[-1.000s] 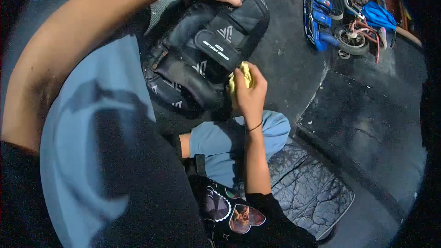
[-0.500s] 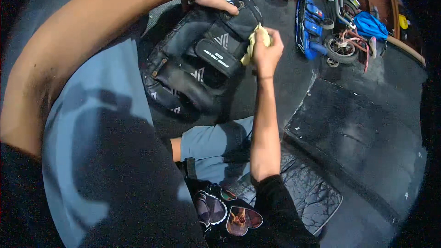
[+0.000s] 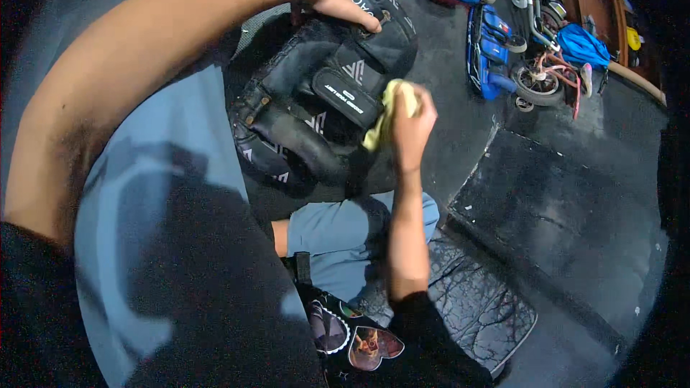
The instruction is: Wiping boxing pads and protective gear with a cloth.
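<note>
Then my right hand (image 3: 414,121), grip pinching a yellow cloth (image 3: 387,111), slid lower beside the black pad (image 3: 325,80), apparently wiping its edge; my left grip (image 3: 336,1) I couldn't tell.

Blue pad (image 3: 486,50), pink bike (image 3: 546,77) (both upper right), wrinkled black cushion (image 3: 480,302)

We see a big black pad (image 3: 325,68), fat and a bit shiny, with white marks (image 3: 353,70) on it. It sits slanted, its wide strap (image 3: 343,98) facing us. We see a yellow cloth (image 3: 386,115), all bunched up, just beside the strap's end.
</note>
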Available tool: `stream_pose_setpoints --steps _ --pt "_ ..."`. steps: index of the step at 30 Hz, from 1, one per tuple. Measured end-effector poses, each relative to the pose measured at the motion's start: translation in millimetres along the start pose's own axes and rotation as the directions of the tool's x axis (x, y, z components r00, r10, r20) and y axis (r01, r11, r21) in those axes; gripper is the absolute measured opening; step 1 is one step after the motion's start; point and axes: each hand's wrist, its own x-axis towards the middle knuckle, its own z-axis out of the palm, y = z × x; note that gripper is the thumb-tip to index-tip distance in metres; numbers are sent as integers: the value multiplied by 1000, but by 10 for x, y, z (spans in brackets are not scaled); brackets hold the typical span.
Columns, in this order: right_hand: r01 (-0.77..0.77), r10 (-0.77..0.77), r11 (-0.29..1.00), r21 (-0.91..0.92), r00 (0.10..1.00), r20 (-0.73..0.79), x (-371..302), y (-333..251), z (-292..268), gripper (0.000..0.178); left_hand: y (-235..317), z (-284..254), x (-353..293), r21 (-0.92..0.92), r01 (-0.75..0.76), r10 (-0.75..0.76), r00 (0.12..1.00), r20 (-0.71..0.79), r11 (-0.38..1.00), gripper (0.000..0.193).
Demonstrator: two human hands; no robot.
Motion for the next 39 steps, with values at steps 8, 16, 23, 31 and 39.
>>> stream_pose_setpoints --steps 8,16,23,31,39 --pt "-86 63 972 -220 992 -107 1123 355 171 35 -26 32 82 -56 63 -61 997 48 996 113" --pt "-147 131 988 38 952 275 -576 -409 -104 31 -119 76 36 37 19 -17 998 -61 999 109" --pt "-164 142 983 83 963 229 -810 -424 -107 22 -83 52 44 54 48 -46 998 -40 997 107" --pt "76 -81 986 -145 996 -32 638 -20 157 26 -52 88 17 2 32 -32 999 -15 999 109" --pt "115 -114 993 -26 993 34 217 -82 141 24 -56 17 -32 17 35 -35 999 6 999 110"
